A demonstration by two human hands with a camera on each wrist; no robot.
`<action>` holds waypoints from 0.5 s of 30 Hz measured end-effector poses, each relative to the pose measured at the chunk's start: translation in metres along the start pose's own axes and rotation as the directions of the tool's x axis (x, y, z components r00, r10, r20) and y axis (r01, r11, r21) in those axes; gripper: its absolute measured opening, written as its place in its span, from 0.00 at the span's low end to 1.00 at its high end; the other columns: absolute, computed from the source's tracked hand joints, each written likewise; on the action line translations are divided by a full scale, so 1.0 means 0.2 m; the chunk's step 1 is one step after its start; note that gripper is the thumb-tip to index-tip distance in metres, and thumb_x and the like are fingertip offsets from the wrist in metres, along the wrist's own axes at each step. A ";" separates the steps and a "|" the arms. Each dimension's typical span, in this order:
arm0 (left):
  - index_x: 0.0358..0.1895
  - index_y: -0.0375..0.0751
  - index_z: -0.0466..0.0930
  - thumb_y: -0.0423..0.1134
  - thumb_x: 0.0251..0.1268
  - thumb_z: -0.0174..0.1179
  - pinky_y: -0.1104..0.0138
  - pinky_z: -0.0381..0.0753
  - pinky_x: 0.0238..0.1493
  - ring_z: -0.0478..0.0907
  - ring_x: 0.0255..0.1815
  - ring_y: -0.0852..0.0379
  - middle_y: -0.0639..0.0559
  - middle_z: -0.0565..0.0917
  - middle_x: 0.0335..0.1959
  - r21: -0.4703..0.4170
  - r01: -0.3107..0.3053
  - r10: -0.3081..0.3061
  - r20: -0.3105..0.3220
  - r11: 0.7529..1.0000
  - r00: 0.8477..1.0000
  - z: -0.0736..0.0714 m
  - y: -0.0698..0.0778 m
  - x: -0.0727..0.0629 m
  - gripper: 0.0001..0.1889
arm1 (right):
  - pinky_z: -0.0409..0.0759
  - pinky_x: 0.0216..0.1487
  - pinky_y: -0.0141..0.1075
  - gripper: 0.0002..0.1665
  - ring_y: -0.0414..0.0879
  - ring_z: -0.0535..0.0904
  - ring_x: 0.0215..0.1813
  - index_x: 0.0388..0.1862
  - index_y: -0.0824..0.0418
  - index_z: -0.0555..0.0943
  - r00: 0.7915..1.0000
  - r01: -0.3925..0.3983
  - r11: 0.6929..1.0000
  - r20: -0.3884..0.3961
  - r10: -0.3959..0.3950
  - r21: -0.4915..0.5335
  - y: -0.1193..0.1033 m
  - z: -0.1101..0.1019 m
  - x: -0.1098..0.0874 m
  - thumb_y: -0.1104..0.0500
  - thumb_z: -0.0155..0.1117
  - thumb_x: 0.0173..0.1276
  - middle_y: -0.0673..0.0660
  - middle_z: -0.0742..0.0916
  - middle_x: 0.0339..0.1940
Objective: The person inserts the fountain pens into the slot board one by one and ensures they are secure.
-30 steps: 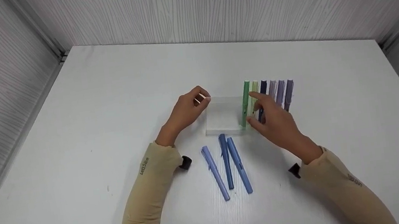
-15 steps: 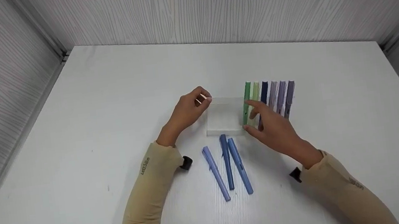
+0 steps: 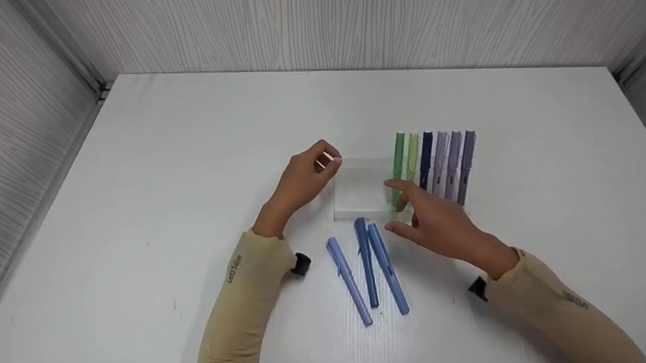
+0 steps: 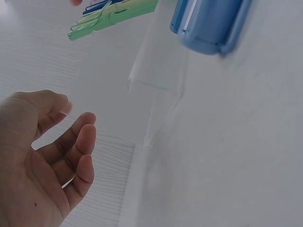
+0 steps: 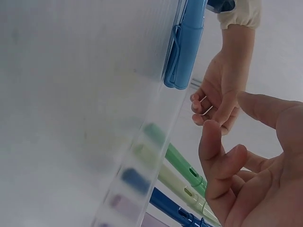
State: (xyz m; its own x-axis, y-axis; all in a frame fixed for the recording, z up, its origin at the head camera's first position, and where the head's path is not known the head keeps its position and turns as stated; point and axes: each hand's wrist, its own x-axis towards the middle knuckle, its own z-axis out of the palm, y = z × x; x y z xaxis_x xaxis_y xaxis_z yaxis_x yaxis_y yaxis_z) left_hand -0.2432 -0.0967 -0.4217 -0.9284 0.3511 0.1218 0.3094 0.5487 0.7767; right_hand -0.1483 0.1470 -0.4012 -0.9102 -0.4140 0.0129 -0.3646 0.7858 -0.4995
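My left hand [image 3: 307, 174] pinches the far left corner of a clear plastic pen tray [image 3: 358, 213] between thumb and forefinger. My right hand [image 3: 438, 216] hovers over the tray's near right corner. Its thumb and forefinger are spread apart, with nothing between them. Several pens lie side by side along the tray's right part: a green pen [image 3: 398, 150], a pale green pen [image 3: 413, 149], a dark blue pen [image 3: 426, 150] and several purple pens [image 3: 468, 151]. The right hand covers some of their lower ends.
Three loose pens lie on the white table [image 3: 173, 163] in front of the tray: a lavender pen [image 3: 349, 283], a darker blue pen [image 3: 367, 262] and a lighter blue pen [image 3: 389, 269]. A grey wood-grain wall [image 3: 340, 19] stands behind the table.
My right hand has moved off the row of pens, toward me and slightly left, uncovering more of the dark blue and purple pens. The left hand stays at the tray corner.
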 end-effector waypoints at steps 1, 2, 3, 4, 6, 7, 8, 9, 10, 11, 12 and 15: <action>0.48 0.45 0.77 0.46 0.73 0.53 0.63 0.76 0.40 0.78 0.36 0.54 0.47 0.84 0.40 0.001 0.001 -0.001 0.001 1.000 1.000 0.00 0.00 0.00 0.10 | 0.76 0.31 0.31 0.43 0.43 0.76 0.30 0.73 0.52 0.60 1.000 0.005 1.000 0.008 -0.005 0.001 0.00 0.00 0.00 0.48 0.68 0.64 0.55 0.85 0.47; 0.48 0.45 0.77 0.46 0.73 0.53 0.63 0.76 0.40 0.79 0.36 0.54 0.47 0.84 0.40 0.002 0.000 0.000 0.003 1.000 1.000 0.00 0.00 0.00 0.10 | 0.76 0.31 0.31 0.43 0.43 0.76 0.30 0.73 0.52 0.60 1.000 0.009 1.000 0.016 -0.009 0.002 0.00 0.01 0.00 0.48 0.68 0.64 0.55 0.84 0.47; 0.48 0.45 0.77 0.46 0.73 0.53 0.63 0.76 0.40 0.79 0.36 0.54 0.47 0.84 0.40 0.003 -0.002 0.002 0.004 1.000 1.000 0.00 0.00 0.00 0.10 | 0.76 0.31 0.31 0.43 0.43 0.76 0.30 0.73 0.52 0.60 1.000 0.013 1.000 0.022 -0.013 0.002 0.00 0.01 -0.01 0.48 0.68 0.64 0.55 0.84 0.47; 0.48 0.45 0.77 0.45 0.73 0.53 0.63 0.76 0.41 0.79 0.36 0.54 0.47 0.84 0.40 0.003 -0.003 0.003 0.006 1.000 1.000 0.00 0.00 0.00 0.11 | 0.76 0.31 0.31 0.43 0.42 0.75 0.30 0.73 0.52 0.60 0.999 0.018 1.000 0.029 -0.018 0.004 0.00 0.01 -0.01 0.48 0.68 0.63 0.54 0.84 0.47; 0.48 0.45 0.77 0.45 0.73 0.53 0.63 0.76 0.41 0.79 0.36 0.54 0.47 0.84 0.39 0.004 -0.006 0.006 0.007 1.000 1.000 0.00 0.00 0.00 0.11 | 0.76 0.31 0.31 0.42 0.42 0.76 0.30 0.72 0.52 0.61 0.998 0.031 0.999 0.052 -0.032 0.014 0.01 0.02 -0.01 0.48 0.69 0.63 0.54 0.84 0.47; 0.48 0.45 0.77 0.45 0.73 0.53 0.64 0.76 0.40 0.78 0.36 0.54 0.47 0.84 0.39 0.003 -0.007 0.007 0.006 1.000 1.000 0.00 0.00 0.00 0.10 | 0.76 0.31 0.31 0.42 0.41 0.76 0.30 0.72 0.52 0.62 0.997 0.038 0.999 0.067 -0.040 0.026 0.01 0.02 -0.01 0.48 0.69 0.63 0.54 0.84 0.46; 0.48 0.44 0.77 0.45 0.73 0.53 0.64 0.76 0.40 0.78 0.35 0.54 0.47 0.84 0.39 0.002 -0.010 0.010 0.005 1.000 1.000 0.00 0.00 0.00 0.10 | 0.76 0.31 0.31 0.42 0.41 0.76 0.30 0.72 0.52 0.62 0.995 0.042 0.998 0.084 -0.045 0.038 0.01 0.02 -0.02 0.48 0.69 0.63 0.53 0.84 0.46; 0.48 0.44 0.77 0.45 0.73 0.53 0.64 0.76 0.40 0.78 0.35 0.54 0.47 0.84 0.39 0.002 -0.013 0.013 0.004 1.000 1.000 0.00 0.00 0.00 0.10 | 0.76 0.32 0.31 0.42 0.41 0.76 0.30 0.72 0.53 0.62 0.994 0.045 0.998 0.100 -0.050 0.051 0.01 0.03 -0.02 0.48 0.69 0.63 0.53 0.84 0.45; 0.48 0.44 0.77 0.45 0.73 0.53 0.64 0.76 0.39 0.78 0.34 0.54 0.47 0.84 0.38 0.002 -0.017 0.017 0.003 1.000 1.000 0.00 0.00 0.00 0.10 | 0.76 0.32 0.31 0.42 0.40 0.76 0.30 0.72 0.53 0.62 0.992 0.044 0.997 0.115 -0.051 0.064 0.00 0.03 -0.02 0.48 0.69 0.62 0.53 0.84 0.44; 0.48 0.44 0.77 0.45 0.73 0.53 0.64 0.75 0.39 0.78 0.34 0.54 0.47 0.84 0.38 0.001 -0.020 0.020 0.003 1.000 1.000 0.00 0.00 0.00 0.10 | 0.76 0.32 0.31 0.42 0.40 0.76 0.30 0.72 0.53 0.63 0.990 0.041 0.996 0.130 -0.050 0.076 0.00 0.03 -0.02 0.48 0.69 0.62 0.52 0.84 0.44; 0.48 0.44 0.77 0.45 0.73 0.53 0.64 0.75 0.38 0.78 0.34 0.54 0.47 0.84 0.38 0.001 -0.023 0.023 0.002 1.000 1.000 0.00 0.00 0.00 0.10 | 0.76 0.32 0.31 0.42 0.40 0.76 0.30 0.72 0.54 0.63 0.988 0.037 0.996 0.144 -0.049 0.086 0.00 0.04 -0.02 0.48 0.69 0.62 0.52 0.84 0.44; 0.48 0.44 0.77 0.45 0.73 0.52 0.63 0.75 0.39 0.78 0.34 0.53 0.47 0.84 0.39 0.000 -0.020 0.020 0.003 1.000 1.000 -0.01 0.00 -0.01 0.11 | 0.76 0.32 0.32 0.42 0.40 0.76 0.30 0.72 0.53 0.63 0.984 0.010 0.995 0.174 -0.027 0.095 0.00 0.04 -0.02 0.48 0.69 0.62 0.51 0.84 0.43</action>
State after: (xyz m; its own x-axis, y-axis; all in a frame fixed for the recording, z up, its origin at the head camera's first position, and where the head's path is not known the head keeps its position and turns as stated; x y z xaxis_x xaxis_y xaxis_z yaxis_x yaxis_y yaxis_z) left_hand -0.2424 -0.0980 -0.4214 -0.9213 0.3645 0.1356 0.3281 0.5414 0.7741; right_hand -0.1439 0.1446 -0.4089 -0.8519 -0.5085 -0.1249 -0.3534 0.7344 -0.5794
